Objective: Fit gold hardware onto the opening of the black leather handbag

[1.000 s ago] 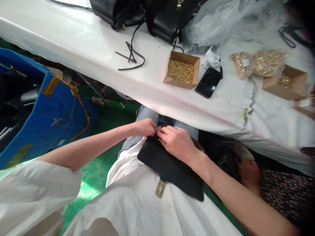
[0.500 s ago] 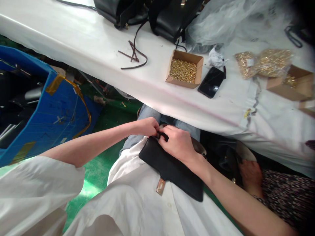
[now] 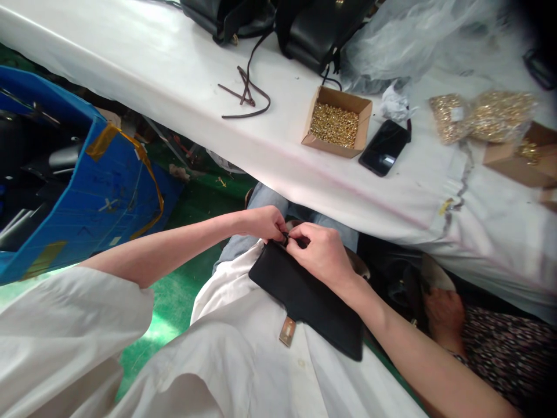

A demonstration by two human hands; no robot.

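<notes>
Across my lap lies a black handbag (image 3: 311, 302), its smooth flap toward me and a gold-coloured metal clasp plate (image 3: 287, 332) hanging from the flap's tab. At the bag's far left corner my left hand (image 3: 270, 223) is closed, pinching a small black strap (image 3: 285, 238). My right hand (image 3: 324, 252) meets it there, thumb and forefinger pinched on the same strap, its wrist over the bag. The fingers hide most of the strap and whatever fitting may be on it.
On the white-covered table stand a cardboard box (image 3: 337, 125) of gold fittings, a phone (image 3: 385, 148), bagged fittings (image 3: 502, 115), loose brown cords (image 3: 246, 98) and black bags (image 3: 311, 35). A blue bin (image 3: 82, 191) is at left. Another person's hand (image 3: 444, 313) is at right.
The view has shifted slightly, so the table things appear farther right. My right fingertips have drawn into a tighter pinch beside the left ones; the bag stays on my lap.
</notes>
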